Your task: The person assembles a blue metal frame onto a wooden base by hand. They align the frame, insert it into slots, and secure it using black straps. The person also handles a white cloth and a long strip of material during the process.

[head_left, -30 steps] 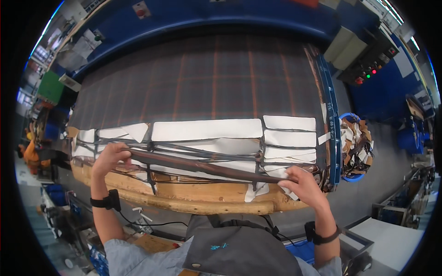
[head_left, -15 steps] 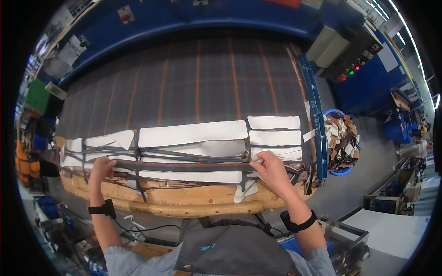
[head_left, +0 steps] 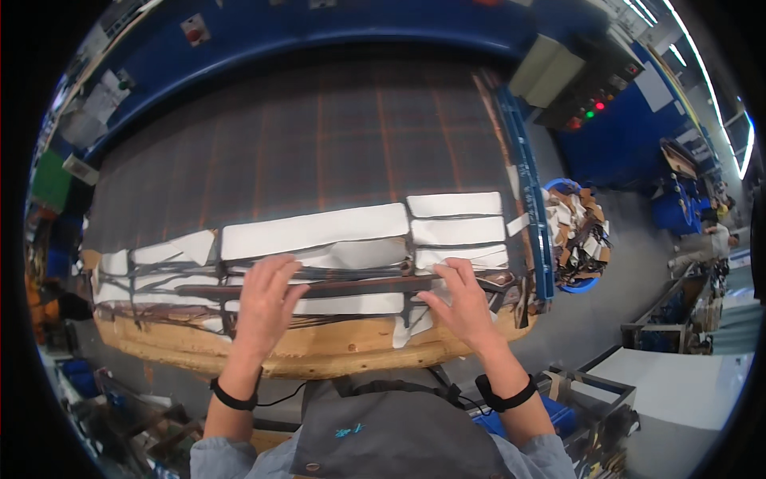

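Note:
A long dark plaid fabric strip lies across the near part of the layered cloth, among white cut pieces. My left hand hovers over the strip's left-middle part, its fingers and thumb apart with nothing seen between them. At the strip's right end is my right hand, thumb and fingers spread around that end without closing on it. White pieces lie beyond the strip, a long one in the middle and shorter ones at the right. Another white piece shows just nearer than the strip.
Dark plaid cloth covers the table beyond the pieces. A wooden edge runs along the front, and a blue metal rail along the right. A blue tub of scraps stands on the floor, right of the rail.
My left hand has left the strip's left end, moved right and opened. My right hand's pinch has loosened, its thumb and fingers now apart. The whole view has shifted slightly.

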The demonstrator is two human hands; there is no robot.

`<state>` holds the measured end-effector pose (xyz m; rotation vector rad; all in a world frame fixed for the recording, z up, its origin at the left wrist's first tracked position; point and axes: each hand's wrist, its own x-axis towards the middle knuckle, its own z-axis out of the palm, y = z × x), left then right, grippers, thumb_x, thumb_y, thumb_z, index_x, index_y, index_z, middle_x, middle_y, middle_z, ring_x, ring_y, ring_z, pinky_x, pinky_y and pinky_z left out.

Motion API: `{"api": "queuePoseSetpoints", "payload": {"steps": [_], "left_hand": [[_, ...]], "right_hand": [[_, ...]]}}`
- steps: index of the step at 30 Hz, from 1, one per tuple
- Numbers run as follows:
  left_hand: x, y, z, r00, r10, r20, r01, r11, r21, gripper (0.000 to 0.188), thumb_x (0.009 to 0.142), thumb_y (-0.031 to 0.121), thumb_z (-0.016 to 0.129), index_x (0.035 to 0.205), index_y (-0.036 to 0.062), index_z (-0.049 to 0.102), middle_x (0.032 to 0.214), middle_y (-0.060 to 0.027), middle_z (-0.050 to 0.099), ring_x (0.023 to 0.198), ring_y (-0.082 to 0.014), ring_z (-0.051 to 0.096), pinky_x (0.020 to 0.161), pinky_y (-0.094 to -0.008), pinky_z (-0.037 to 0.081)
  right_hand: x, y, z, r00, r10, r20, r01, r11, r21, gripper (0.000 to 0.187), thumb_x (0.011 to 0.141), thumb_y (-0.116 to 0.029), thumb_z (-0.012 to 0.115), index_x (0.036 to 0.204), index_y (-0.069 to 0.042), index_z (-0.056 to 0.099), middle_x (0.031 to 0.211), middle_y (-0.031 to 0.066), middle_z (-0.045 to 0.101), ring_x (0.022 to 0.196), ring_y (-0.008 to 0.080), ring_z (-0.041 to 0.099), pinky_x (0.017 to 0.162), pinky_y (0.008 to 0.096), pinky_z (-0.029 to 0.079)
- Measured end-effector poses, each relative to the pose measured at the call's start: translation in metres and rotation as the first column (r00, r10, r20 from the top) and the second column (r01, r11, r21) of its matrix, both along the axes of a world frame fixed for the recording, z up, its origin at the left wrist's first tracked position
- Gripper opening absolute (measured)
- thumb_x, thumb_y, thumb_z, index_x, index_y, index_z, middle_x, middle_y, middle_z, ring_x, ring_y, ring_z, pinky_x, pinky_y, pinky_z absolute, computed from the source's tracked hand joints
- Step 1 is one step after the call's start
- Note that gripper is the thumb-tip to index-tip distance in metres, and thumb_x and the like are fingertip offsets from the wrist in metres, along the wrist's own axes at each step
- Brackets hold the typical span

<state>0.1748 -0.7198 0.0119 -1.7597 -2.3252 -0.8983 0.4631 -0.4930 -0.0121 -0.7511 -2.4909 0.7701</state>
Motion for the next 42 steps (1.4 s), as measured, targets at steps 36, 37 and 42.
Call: {"api": "queuePoseSetpoints", "payload": {"steps": [36, 37, 42], "left_hand": [[0.263, 0.378, -0.054, 0.997, -0.050, 0.063, 0.058, 0.991, -0.123, 0.021, 0.090, 0.006, 0.078, 0.105, 0.0039, 0.064, 0.101, -0.0145, 0.064, 0.099, -0.0382, 0.066, 0.087, -0.0498, 0.052], [0.266, 0.379, -0.054, 0.997, -0.050, 0.062, 0.058, 0.989, -0.138, 0.019, 0.090, 0.005, 0.077, 0.103, 0.0039, 0.064, 0.100, -0.0147, 0.064, 0.098, -0.0383, 0.066, 0.086, -0.0496, 0.052], [0.266, 0.383, -0.048, 0.986, 0.000, 0.170, 0.014, 0.997, -0.081, 0.013, 0.091, 0.004, 0.075, 0.098, 0.0044, 0.065, 0.094, -0.0122, 0.066, 0.093, -0.0339, 0.068, 0.082, -0.0470, 0.054]], "right_hand": [[0.095, 0.298, -0.025, 0.965, -0.226, 0.131, 0.238, 0.968, -0.083, 0.038, 0.102, -0.019, 0.064, 0.136, -0.001, 0.062, 0.106, 0.0246, 0.078, 0.095, 0.0481, 0.075, 0.085, 0.0580, 0.060], [0.098, 0.301, -0.023, 0.962, -0.212, 0.174, 0.233, 0.966, -0.112, 0.038, 0.102, -0.018, 0.063, 0.137, -0.001, 0.062, 0.103, 0.0247, 0.078, 0.096, 0.0482, 0.075, 0.085, 0.0581, 0.059], [0.121, 0.327, -0.024, 0.977, -0.151, -0.151, 0.075, 0.906, -0.416, 0.034, 0.104, -0.017, 0.061, 0.134, -0.003, 0.069, 0.098, 0.0210, 0.078, 0.088, 0.0389, 0.076, 0.083, 0.0479, 0.057]]}}
